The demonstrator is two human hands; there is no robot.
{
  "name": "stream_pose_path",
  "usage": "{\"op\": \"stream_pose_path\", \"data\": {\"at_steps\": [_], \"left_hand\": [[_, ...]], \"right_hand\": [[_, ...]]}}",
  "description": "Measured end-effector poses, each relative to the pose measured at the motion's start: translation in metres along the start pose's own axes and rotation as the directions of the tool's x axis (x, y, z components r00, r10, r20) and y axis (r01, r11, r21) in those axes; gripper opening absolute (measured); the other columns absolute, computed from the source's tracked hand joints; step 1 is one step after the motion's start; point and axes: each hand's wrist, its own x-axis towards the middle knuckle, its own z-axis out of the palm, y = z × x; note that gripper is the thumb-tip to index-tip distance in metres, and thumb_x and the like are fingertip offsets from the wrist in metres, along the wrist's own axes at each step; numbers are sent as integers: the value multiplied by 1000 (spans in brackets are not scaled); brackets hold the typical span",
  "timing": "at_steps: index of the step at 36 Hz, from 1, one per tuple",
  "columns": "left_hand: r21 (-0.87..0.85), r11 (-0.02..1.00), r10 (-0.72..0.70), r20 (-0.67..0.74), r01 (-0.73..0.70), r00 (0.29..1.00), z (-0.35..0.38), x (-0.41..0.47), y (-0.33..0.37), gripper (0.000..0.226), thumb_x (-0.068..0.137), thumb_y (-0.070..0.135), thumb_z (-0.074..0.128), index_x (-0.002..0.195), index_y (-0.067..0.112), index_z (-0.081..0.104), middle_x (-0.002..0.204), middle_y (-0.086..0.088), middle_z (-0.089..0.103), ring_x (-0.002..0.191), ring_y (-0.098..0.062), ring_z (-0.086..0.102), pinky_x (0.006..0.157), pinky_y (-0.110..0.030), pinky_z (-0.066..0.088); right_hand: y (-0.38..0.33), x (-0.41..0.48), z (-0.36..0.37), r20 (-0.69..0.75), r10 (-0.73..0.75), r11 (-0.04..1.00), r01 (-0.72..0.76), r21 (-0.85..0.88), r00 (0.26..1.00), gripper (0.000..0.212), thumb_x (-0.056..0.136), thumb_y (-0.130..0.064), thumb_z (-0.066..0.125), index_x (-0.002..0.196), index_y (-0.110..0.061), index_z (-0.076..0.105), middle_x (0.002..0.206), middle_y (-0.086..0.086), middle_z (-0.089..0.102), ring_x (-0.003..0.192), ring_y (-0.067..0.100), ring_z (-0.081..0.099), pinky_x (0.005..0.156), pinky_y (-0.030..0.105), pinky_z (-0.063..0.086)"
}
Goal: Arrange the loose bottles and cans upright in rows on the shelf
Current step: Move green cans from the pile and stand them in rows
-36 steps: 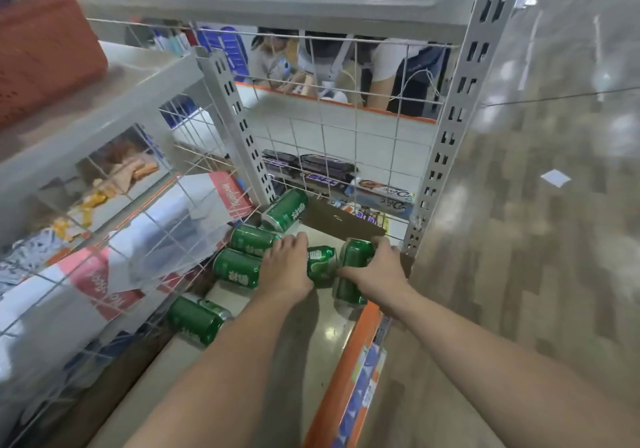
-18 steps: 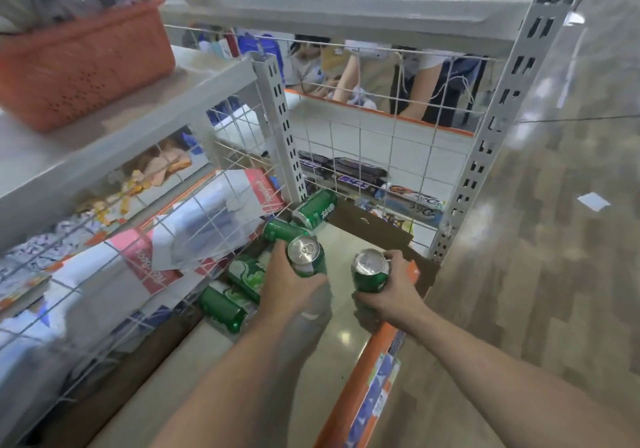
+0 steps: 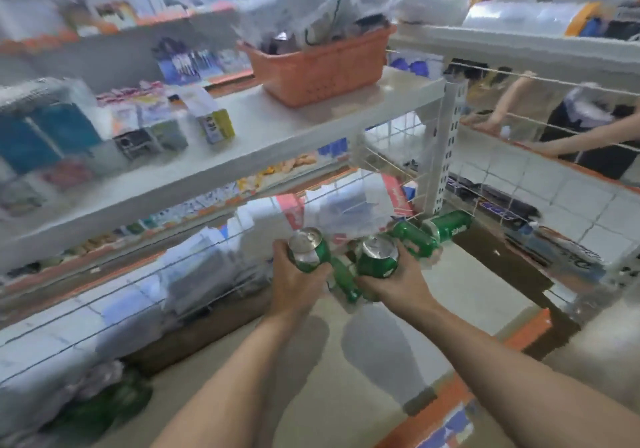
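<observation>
While my left hand (image 3: 297, 279) gripped one can (image 3: 308, 252) and my right hand (image 3: 393, 283) a second can (image 3: 377, 260) above the shelf (image 3: 478, 295), I judged next: stand both upright, clear of the toppled cans (image 3: 417, 241).

You hold two green cans above the shelf (image 3: 363, 361), toward its far end. The left can (image 3: 306, 252) is in your left hand (image 3: 294, 285) and the right can (image 3: 377, 262) in your right hand (image 3: 398, 283), both roughly upright with silver tops showing. The corner cans (image 3: 420, 241) (two, lettering blurred) lie on their sides at the far left corner, close together. A low can (image 3: 343, 279) lies between the held pair, partly hidden.
</observation>
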Motion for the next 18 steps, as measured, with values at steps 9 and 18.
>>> {"op": "stream_pose_path", "data": {"at_steps": [9,18], "left_hand": [[6,997,-67,-245,71,967,-164,-44,-27,52,78,28,88,109,33,46,104,18,67,92,2,66,82,-25,54],[-55,981,-191,-387,184,902,-267,-119,-91,51,70,26,93,107,35,59,100,13,74,90,-6,72,73,-29,61]], "right_hand": [[-45,-40,161,309,-4,1000,7,-9,951,59,67,-6,89,113,-30,62,97,-1,77,82,17,74,67,37,62],[-39,-97,279,496,-37,998,62,-34,868,65,56,-13,89,115,-27,66,98,-6,78,92,14,75,72,31,62]]}}
